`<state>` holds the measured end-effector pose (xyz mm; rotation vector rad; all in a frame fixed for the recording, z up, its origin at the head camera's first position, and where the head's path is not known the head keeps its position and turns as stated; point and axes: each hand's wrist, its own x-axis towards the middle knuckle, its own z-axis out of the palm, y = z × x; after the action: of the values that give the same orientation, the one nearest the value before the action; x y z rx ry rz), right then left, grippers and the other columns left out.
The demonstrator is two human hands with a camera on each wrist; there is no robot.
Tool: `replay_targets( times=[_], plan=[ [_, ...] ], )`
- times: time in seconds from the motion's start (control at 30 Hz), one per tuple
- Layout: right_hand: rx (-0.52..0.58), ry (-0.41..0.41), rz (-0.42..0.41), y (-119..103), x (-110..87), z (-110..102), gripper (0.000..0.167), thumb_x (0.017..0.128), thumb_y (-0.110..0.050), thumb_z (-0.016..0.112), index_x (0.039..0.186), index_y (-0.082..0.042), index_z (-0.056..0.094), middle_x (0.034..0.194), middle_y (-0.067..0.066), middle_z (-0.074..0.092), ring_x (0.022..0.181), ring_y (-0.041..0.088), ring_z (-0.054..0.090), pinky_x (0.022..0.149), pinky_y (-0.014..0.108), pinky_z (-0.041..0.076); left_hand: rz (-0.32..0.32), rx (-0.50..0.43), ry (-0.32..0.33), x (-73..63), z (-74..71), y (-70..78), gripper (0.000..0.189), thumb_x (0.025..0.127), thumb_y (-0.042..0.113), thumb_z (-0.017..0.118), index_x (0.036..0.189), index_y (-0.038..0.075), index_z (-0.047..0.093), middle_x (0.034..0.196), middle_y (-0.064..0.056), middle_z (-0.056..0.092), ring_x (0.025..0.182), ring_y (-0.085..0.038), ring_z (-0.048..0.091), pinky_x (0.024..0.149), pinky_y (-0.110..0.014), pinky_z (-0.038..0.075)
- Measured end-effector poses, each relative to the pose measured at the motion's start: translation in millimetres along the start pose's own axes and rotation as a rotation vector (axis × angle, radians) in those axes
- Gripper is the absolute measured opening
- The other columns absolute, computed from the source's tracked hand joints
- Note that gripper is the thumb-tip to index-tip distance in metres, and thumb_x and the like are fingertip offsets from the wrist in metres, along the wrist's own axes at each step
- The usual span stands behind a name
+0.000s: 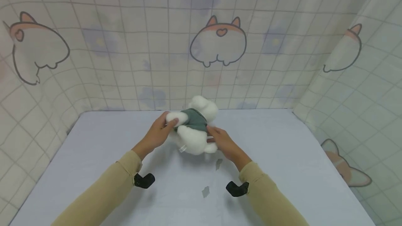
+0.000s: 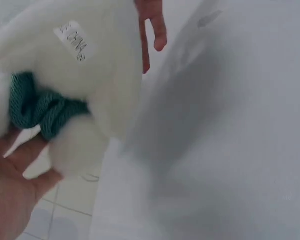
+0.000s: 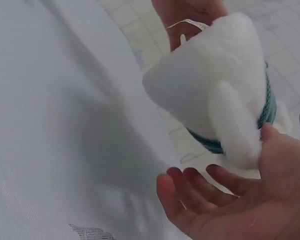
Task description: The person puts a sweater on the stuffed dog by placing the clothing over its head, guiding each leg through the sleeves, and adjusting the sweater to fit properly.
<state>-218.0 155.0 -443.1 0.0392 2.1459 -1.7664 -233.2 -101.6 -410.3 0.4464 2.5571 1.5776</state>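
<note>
A white plush toy in a green knitted sweater is tilted between both hands over the table, with its round head toward the back wall. My left hand grips one white limb, thumb on top. In the left wrist view, the fingers of the left hand spread along the toy near the sweater. My right hand is at the toy's other side. The right wrist view shows the right hand's thumb touching the toy beside the sweater, its loose fingers below and apart from it. A printed white label hangs on the toy.
The white-covered table has two small grey patches, one being this lower patch. A gridded curtain with cartoon animal prints surrounds the back and sides. Each sleeve cuff carries a black wrist mount, such as the left mount.
</note>
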Motion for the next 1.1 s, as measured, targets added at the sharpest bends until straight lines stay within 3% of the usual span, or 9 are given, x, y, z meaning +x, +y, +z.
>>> replay_targets(
  times=[0.13,0.23,0.37,0.47,0.63,0.73,0.87,1.0,1.1],
  plan=[
    [0.199,-0.133,0.036,-0.7,-2.8,-3.9,0.082,0.092,-0.068,0.040,0.152,-0.013,0.025,0.150,0.015,0.039,0.133,0.035,0.045,0.096,0.048,0.051,0.011,-0.251,-0.061,2.5,8.3,-6.6,0.049,0.100,0.046,0.046,0.134,0.011,0.041,0.133,-0.015,0.051,0.128,-0.033,0.051,0.106,-0.051,0.043],
    [0.274,-0.214,0.025,-1.9,-4.7,-1.9,0.087,0.090,-0.073,0.035,0.153,-0.015,0.020,0.146,0.016,0.041,0.126,0.031,0.051,0.093,0.050,0.052,0.004,-0.405,-0.091,2.0,17.3,-12.8,0.050,0.100,0.042,0.047,0.138,0.009,0.038,0.137,-0.017,0.048,0.128,-0.036,0.051,0.106,-0.051,0.043],
    [0.298,-0.175,0.030,-1.9,-6.6,2.5,0.083,0.090,-0.073,0.038,0.149,-0.015,0.026,0.130,0.011,0.050,0.109,0.018,0.058,0.088,0.036,0.053,-0.021,-0.474,-0.107,1.5,29.6,-17.5,0.052,0.099,0.041,0.052,0.138,0.010,0.039,0.138,-0.015,0.048,0.129,-0.030,0.051,0.107,-0.047,0.043],
    [0.299,-0.059,0.054,-1.5,-6.9,6.1,0.074,0.092,-0.062,0.050,0.144,-0.013,0.034,0.127,0.008,0.052,0.108,0.018,0.057,0.086,0.032,0.052,-0.025,-0.462,-0.121,2.6,34.7,-20.3,0.052,0.098,0.038,0.055,0.138,0.011,0.039,0.138,-0.013,0.048,0.130,-0.026,0.050,0.108,-0.042,0.043],
    [0.197,0.157,0.043,-2.1,-5.0,8.9,0.067,0.089,-0.046,0.063,0.141,-0.011,0.040,0.136,0.010,0.050,0.122,0.028,0.053,0.098,0.043,0.049,-0.064,-0.407,-0.155,5.6,33.8,-19.9,0.055,0.098,0.033,0.056,0.144,0.012,0.034,0.145,-0.014,0.042,0.134,-0.029,0.045,0.108,-0.044,0.043],
    [0.102,0.281,0.018,-3.2,-3.1,9.1,0.068,0.085,-0.042,0.069,0.140,-0.010,0.043,0.138,0.009,0.050,0.127,0.029,0.049,0.106,0.047,0.042,-0.088,-0.288,-0.112,4.4,31.4,-16.5,0.062,0.097,0.036,0.057,0.148,0.015,0.030,0.153,-0.011,0.034,0.140,-0.031,0.038,0.109,-0.048,0.041],
    [-0.030,0.418,-0.027,-5.1,-0.7,12.8,0.074,0.081,-0.039,0.075,0.142,-0.011,0.043,0.140,0.009,0.050,0.131,0.029,0.046,0.111,0.049,0.037,-0.055,-0.108,-0.039,1.6,33.0,-13.1,0.067,0.093,0.034,0.063,0.150,0.021,0.030,0.159,-0.003,0.027,0.146,-0.029,0.029,0.110,-0.048,0.040],
    [-0.171,0.488,-0.080,-7.3,0.2,24.5,0.078,0.080,-0.039,0.076,0.144,-0.011,0.041,0.140,0.012,0.052,0.130,0.030,0.049,0.109,0.049,0.039,-0.008,-0.036,-0.103,0.7,41.8,-11.5,0.072,0.091,0.032,0.067,0.151,0.023,0.029,0.159,-0.003,0.027,0.147,-0.028,0.027,0.109,-0.043,0.042],
    [-0.224,0.465,-0.147,-10.6,-1.3,35.7,0.072,0.083,-0.036,0.075,0.143,-0.011,0.043,0.137,0.012,0.055,0.121,0.029,0.055,0.099,0.047,0.047,0.006,-0.022,-0.135,1.5,47.2,-13.6,0.076,0.091,0.032,0.068,0.153,0.020,0.026,0.159,-0.007,0.028,0.146,-0.029,0.029,0.106,-0.040,0.045]
  ],
)
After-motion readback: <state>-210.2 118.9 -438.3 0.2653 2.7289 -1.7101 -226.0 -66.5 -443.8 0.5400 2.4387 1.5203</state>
